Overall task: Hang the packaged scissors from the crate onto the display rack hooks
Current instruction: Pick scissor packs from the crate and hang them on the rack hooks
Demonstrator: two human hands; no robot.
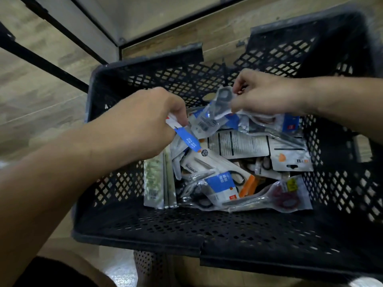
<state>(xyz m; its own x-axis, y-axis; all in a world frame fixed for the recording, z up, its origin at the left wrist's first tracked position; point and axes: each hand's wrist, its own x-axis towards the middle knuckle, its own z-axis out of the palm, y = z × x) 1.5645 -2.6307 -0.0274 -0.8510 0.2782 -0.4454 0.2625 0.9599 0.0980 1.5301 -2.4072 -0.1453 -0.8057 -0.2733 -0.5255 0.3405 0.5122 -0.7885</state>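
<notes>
A black perforated plastic crate (pixel 145 222) fills the middle of the view. Inside lies a heap of packaged scissors (pixel 234 172) in clear bags with blue, white and orange cards. My left hand (pixel 141 123) reaches into the crate and pinches a package with a blue and white card (pixel 187 139). My right hand (pixel 267 94) pinches the top of a clear package with dark-handled scissors (pixel 215 108), lifted a little above the heap. The two held packages touch each other between my hands. No display rack hooks are in view.
The crate stands over a wood-look floor (pixel 37 96). Black metal bars (pixel 41 61) run diagonally at the upper left, and a pale panel with a dark frame (pixel 124 19) rises behind the crate. A perforated object (pixel 149 264) sits under the crate's near rim.
</notes>
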